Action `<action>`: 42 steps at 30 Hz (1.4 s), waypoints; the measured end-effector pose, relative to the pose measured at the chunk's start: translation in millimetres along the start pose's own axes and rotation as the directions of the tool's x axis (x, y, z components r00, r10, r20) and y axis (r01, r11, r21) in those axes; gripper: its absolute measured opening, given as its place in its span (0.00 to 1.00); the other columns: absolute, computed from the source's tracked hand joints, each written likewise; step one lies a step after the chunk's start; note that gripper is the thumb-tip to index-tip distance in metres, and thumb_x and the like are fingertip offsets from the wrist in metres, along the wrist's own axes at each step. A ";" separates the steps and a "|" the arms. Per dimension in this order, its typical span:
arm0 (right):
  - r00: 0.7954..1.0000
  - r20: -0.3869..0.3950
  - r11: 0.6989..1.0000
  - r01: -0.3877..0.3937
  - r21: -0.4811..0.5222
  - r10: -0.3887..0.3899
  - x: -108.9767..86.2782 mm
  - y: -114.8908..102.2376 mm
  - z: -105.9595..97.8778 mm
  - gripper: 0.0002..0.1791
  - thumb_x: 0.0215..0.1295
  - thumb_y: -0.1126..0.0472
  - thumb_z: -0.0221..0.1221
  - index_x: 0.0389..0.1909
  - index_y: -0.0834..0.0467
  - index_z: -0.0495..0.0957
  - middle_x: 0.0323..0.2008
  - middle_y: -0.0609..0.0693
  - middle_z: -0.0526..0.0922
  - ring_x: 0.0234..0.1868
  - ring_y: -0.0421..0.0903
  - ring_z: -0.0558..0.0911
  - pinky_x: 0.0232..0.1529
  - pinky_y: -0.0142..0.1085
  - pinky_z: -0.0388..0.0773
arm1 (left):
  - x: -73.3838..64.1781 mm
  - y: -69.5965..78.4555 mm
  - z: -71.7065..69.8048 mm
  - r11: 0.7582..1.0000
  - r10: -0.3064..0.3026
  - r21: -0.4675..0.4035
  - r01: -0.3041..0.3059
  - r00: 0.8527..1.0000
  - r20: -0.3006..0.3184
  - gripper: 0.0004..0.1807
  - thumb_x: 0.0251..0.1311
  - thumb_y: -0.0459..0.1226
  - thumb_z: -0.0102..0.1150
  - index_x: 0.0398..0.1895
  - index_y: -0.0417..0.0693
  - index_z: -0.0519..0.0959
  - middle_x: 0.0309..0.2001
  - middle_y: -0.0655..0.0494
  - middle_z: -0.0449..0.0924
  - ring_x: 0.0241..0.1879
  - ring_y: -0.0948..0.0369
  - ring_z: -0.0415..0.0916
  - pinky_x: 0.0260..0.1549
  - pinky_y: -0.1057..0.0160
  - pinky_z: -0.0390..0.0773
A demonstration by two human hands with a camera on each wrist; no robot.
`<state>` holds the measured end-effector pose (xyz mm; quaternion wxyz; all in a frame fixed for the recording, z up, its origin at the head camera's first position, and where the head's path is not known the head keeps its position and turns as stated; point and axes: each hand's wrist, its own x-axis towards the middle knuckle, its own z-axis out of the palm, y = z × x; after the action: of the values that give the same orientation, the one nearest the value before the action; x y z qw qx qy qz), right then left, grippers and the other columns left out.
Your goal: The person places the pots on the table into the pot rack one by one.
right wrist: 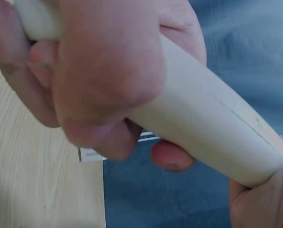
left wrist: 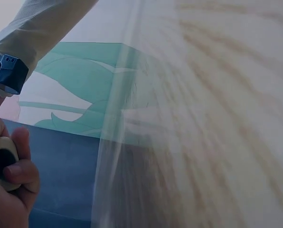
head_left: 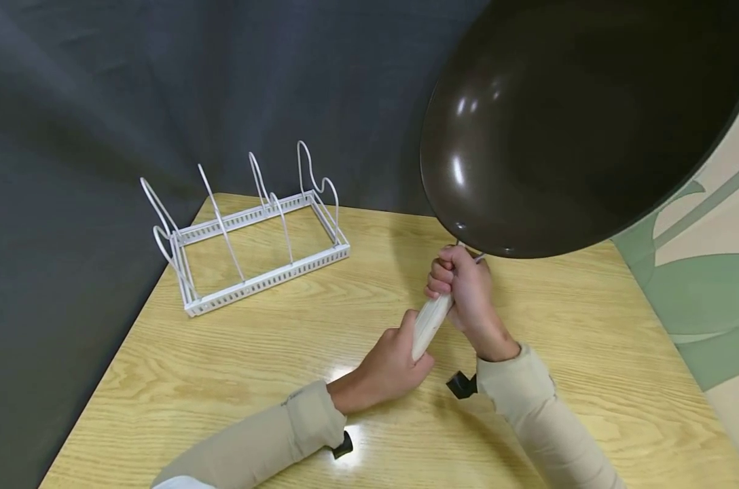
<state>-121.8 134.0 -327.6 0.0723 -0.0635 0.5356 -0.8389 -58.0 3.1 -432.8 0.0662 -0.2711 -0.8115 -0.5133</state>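
Right of the white rack [head_left: 268,280]: a large dark pan [head_left: 553,149], held up with its inside facing me; its far edge runs out of the head view.
Handle: pale and thick, the handle [head_left: 432,324] carries the pan's long axis. From its near end, low and close to me, it slants up and away to the right, so the pan leans off from the rack.
Right hand: wrapped fully round the handle just below the rim, my right hand [head_left: 467,288] is the nearer of the two to the pan's bowl. It sits off the rack's right end.
Left hand: curled firmly round the near end of the handle, my left hand [head_left: 390,363] lies lower, nearer to me than the rack's front rail and to the right of it. A short bare length of handle shows between the two grips.
Pan against rack: this is the relation I judge to matter most. The bowl lies up and beyond my right hand, on the side away from the rack, while my left arm is the one on the rack's side. Pan and rack stand well apart.
Rack: its wire dividers point upward, and its base rests on the bench [head_left: 320,333], the long side running left to right and a little away from me.
Behind the rack: a dark curtain [head_left: 369,102].
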 end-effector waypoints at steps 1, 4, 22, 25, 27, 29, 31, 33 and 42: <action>1.000 0.003 1.000 -0.001 -0.005 0.001 0.4 0.4 2.2 0.19 0.74 0.68 0.39 0.19 0.55 0.56 0.12 0.42 0.60 0.11 0.36 0.62 0.16 0.28 0.65 | -1.1 -1.0 -0.8 1.000 -0.006 -0.012 0.006 1.000 -0.005 0.28 0.52 0.30 0.59 0.59 0.37 0.66 0.25 0.57 0.72 0.21 0.66 0.69 0.17 0.73 0.69; 1.000 0.014 1.000 -0.016 -0.011 0.017 1.7 2.5 8.2 0.19 0.74 0.67 0.40 0.19 0.55 0.57 0.13 0.42 0.60 0.11 0.36 0.62 0.17 0.28 0.66 | -4.5 -3.1 -4.7 0.999 -0.024 -0.045 0.023 1.000 -0.019 0.28 0.52 0.30 0.58 0.58 0.37 0.66 0.25 0.57 0.72 0.20 0.67 0.69 0.16 0.72 0.70; 0.998 0.069 0.998 0.020 -0.066 -0.016 11.0 15.7 44.4 0.18 0.71 0.67 0.46 0.19 0.57 0.58 0.14 0.45 0.60 0.13 0.38 0.62 0.17 0.31 0.64 | -18.9 -11.5 -28.0 0.993 -0.101 -0.076 0.093 0.990 -0.103 0.27 0.49 0.28 0.57 0.56 0.38 0.68 0.26 0.57 0.73 0.22 0.63 0.72 0.20 0.64 0.75; 0.998 0.064 0.996 0.010 -0.093 -0.004 9.9 17.1 47.6 0.17 0.71 0.67 0.47 0.20 0.58 0.58 0.15 0.46 0.59 0.14 0.39 0.62 0.18 0.32 0.65 | -22.0 -12.7 -28.1 0.986 -0.119 -0.128 0.105 0.988 -0.099 0.25 0.50 0.27 0.56 0.55 0.38 0.68 0.26 0.57 0.73 0.23 0.62 0.72 0.20 0.63 0.75; 0.997 0.073 0.993 0.008 -0.116 0.000 9.9 17.5 49.6 0.17 0.70 0.66 0.47 0.20 0.59 0.58 0.16 0.47 0.60 0.15 0.39 0.62 0.18 0.32 0.65 | -23.5 -13.3 -28.0 0.981 -0.126 -0.162 0.108 0.986 -0.105 0.25 0.50 0.26 0.56 0.55 0.38 0.68 0.27 0.56 0.72 0.23 0.62 0.72 0.21 0.62 0.75; 0.995 0.098 0.991 0.009 -0.136 0.004 10.9 17.6 52.4 0.16 0.71 0.65 0.48 0.21 0.59 0.58 0.17 0.47 0.60 0.16 0.40 0.63 0.19 0.31 0.66 | -25.1 -14.3 -27.8 0.976 -0.130 -0.191 0.105 0.984 -0.123 0.24 0.51 0.25 0.56 0.54 0.39 0.68 0.26 0.56 0.71 0.23 0.62 0.71 0.20 0.62 0.75; 0.993 0.118 0.989 0.013 -0.150 0.005 12.2 18.0 55.1 0.16 0.71 0.65 0.48 0.21 0.59 0.59 0.17 0.48 0.60 0.16 0.40 0.63 0.19 0.32 0.66 | -26.2 -15.3 -27.3 0.973 -0.131 -0.209 0.099 0.981 -0.147 0.23 0.51 0.25 0.56 0.53 0.39 0.68 0.26 0.56 0.71 0.23 0.62 0.70 0.21 0.62 0.75; 0.991 0.136 0.986 0.019 -0.167 0.004 13.7 19.8 56.9 0.16 0.71 0.64 0.49 0.21 0.59 0.59 0.18 0.48 0.61 0.16 0.41 0.63 0.19 0.32 0.67 | -28.2 -16.8 -26.3 0.968 -0.138 -0.230 0.098 0.977 -0.165 0.23 0.52 0.24 0.56 0.53 0.40 0.69 0.26 0.57 0.71 0.23 0.62 0.70 0.21 0.62 0.75; 0.983 0.178 0.976 -0.002 -0.220 0.043 16.2 28.2 65.8 0.17 0.70 0.64 0.50 0.20 0.58 0.59 0.17 0.49 0.62 0.17 0.41 0.64 0.19 0.31 0.68 | -37.8 -16.1 -24.4 0.939 -0.203 -0.320 0.130 0.957 -0.208 0.20 0.52 0.23 0.55 0.51 0.36 0.70 0.28 0.57 0.69 0.25 0.62 0.69 0.24 0.63 0.72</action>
<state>-124.1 60.6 -325.2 0.1230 -0.1413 0.6165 -0.7648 -38.4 -37.4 -448.8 0.0766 -0.1445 -0.7297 -0.6639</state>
